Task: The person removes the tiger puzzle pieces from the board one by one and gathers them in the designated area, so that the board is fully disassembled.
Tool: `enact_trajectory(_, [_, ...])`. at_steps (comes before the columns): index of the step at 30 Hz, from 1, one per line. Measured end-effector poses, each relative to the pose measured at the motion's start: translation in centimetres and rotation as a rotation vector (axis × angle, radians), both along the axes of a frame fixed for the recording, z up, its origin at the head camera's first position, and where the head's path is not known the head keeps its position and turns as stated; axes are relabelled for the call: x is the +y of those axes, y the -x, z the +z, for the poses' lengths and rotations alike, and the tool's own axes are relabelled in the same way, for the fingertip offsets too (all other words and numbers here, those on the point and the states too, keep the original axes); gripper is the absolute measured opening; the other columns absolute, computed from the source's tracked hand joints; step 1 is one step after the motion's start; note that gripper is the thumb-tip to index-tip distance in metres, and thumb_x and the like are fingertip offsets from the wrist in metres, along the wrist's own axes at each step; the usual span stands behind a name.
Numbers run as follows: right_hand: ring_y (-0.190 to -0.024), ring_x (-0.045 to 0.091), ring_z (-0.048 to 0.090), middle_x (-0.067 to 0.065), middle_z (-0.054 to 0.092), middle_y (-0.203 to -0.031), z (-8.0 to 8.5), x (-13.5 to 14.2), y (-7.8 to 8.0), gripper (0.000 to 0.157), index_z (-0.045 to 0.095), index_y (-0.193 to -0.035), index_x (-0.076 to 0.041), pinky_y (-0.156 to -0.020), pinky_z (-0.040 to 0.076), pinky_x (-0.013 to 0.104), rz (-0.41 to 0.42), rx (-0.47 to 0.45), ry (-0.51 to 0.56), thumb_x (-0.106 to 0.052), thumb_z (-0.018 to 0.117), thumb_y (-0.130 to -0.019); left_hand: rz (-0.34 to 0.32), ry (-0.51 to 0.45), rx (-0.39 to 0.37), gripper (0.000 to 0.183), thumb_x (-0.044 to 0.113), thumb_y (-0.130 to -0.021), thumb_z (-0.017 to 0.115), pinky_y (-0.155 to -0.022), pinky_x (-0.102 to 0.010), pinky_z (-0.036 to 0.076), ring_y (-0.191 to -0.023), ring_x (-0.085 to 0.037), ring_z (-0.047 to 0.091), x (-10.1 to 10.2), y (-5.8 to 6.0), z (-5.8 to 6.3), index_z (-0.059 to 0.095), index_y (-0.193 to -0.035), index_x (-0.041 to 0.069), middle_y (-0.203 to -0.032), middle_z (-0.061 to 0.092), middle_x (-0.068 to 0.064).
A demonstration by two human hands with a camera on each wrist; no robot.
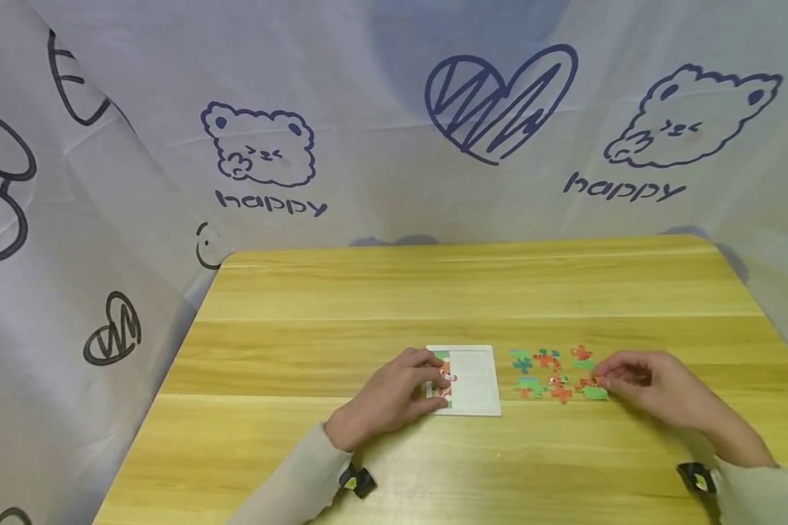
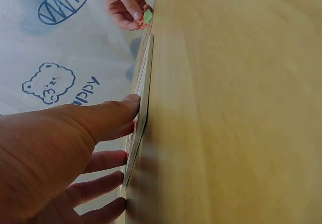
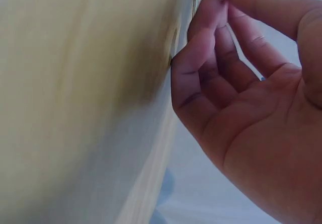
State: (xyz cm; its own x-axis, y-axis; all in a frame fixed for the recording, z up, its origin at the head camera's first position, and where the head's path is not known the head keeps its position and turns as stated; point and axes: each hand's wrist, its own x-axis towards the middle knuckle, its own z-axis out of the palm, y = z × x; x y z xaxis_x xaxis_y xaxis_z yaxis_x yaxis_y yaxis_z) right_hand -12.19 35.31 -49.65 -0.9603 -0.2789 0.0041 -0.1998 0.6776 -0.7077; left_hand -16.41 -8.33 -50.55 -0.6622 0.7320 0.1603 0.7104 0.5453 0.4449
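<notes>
A white puzzle tray [image 1: 474, 383] lies flat on the table, with a strip of joined pieces [image 1: 443, 375] along its left side. My left hand [image 1: 394, 394] rests over that side, thumb and fingertips touching the tray and the strip; in the left wrist view the thumb lies along the edge of the tray [image 2: 143, 98]. Right of the tray, my right hand [image 1: 657, 383] pinches a green and orange jigsaw piece [image 1: 594, 392] between thumb and forefinger, tilted up from the table. The right wrist view shows the fingertips meeting at the top, the piece mostly hidden.
Several loose jigsaw pieces [image 1: 561, 394] in orange, green and teal lie between the tray and my right hand. The wooden table [image 1: 341, 313] reaches back to a white cloth [image 1: 381, 168] printed with bears and hearts, which also hangs at the left.
</notes>
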Motion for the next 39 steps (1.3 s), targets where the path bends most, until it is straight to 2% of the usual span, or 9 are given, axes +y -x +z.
enact_trajectory(11, [-0.082, -0.005, 0.065, -0.007, 0.078, -0.094, -0.4, 0.0, 0.1, 0.016, 0.080, -0.110, -0.011, -0.069, 0.059, 0.021, -0.007, 0.070, -0.049, -0.001, 0.078, -0.098, 0.000, 0.007, -0.016, 0.024, 0.032, -0.100, 0.082, -0.122, -0.042, 0.052, -0.135, -0.025, 0.064, 0.1, 0.2, -0.2, 0.082, -0.118, 0.016, -0.138, 0.071, -0.007])
enact_trajectory(17, [-0.083, -0.005, 0.066, -0.007, 0.078, -0.095, 0.3, -1.1, -0.2, 0.016, 0.080, -0.112, -0.012, -0.070, 0.059, 0.021, -0.010, 0.098, -0.036, -0.002, 0.077, -0.099, 0.002, 0.013, -0.016, 0.024, 0.033, -0.100, 0.081, -0.115, -0.039, 0.057, -0.131, -0.023, 0.065, 0.5, 0.1, -0.1, 0.083, -0.118, 0.016, -0.138, 0.072, -0.006])
enact_trajectory(22, [-0.085, -0.002, 0.065, -0.006, 0.076, -0.096, 1.5, -4.5, 0.2, 0.012, 0.080, -0.113, -0.013, -0.069, 0.059, 0.023, 0.039, 0.060, 0.013, -0.009, 0.078, -0.101, 0.017, 0.009, -0.001, 0.022, 0.033, -0.099, 0.082, -0.110, -0.038, 0.060, -0.127, -0.022, 0.065, 0.5, -0.1, 0.0, 0.084, -0.115, 0.017, -0.135, 0.073, -0.004])
enact_trajectory(29, [-0.085, 0.001, 0.064, -0.003, 0.076, -0.098, 3.0, -10.4, 1.4, 0.011, 0.079, -0.112, -0.010, -0.069, 0.057, 0.023, 0.192, 0.021, 0.074, -0.010, 0.077, -0.102, 0.011, 0.040, 0.042, 0.023, 0.031, -0.100, 0.082, -0.097, -0.031, 0.061, -0.113, -0.019, 0.066, 0.3, -0.5, 0.4, 0.086, -0.116, 0.015, -0.122, 0.074, -0.003])
enact_trajectory(34, [-0.085, 0.001, 0.063, -0.008, 0.073, -0.096, 3.4, -13.7, 2.3, 0.010, 0.079, -0.112, -0.012, -0.071, 0.057, 0.024, 0.258, 0.039, 0.042, -0.011, 0.076, -0.103, 0.005, 0.117, 0.058, 0.028, 0.028, -0.102, 0.079, -0.101, -0.034, 0.063, -0.115, -0.021, 0.070, 0.2, -0.9, 1.0, 0.083, -0.124, 0.012, -0.128, 0.074, -0.009])
enact_trajectory(39, [-0.084, 0.003, 0.061, -0.010, 0.071, -0.093, 3.1, -16.7, 3.3, 0.009, 0.078, -0.111, -0.012, -0.075, 0.057, 0.025, 0.262, 0.047, -0.031, -0.014, 0.077, -0.102, -0.001, 0.186, 0.068, 0.034, 0.029, -0.103, 0.077, -0.098, -0.032, 0.064, -0.110, -0.017, 0.071, 0.2, -1.2, 1.5, 0.079, -0.133, 0.013, -0.131, 0.071, -0.007])
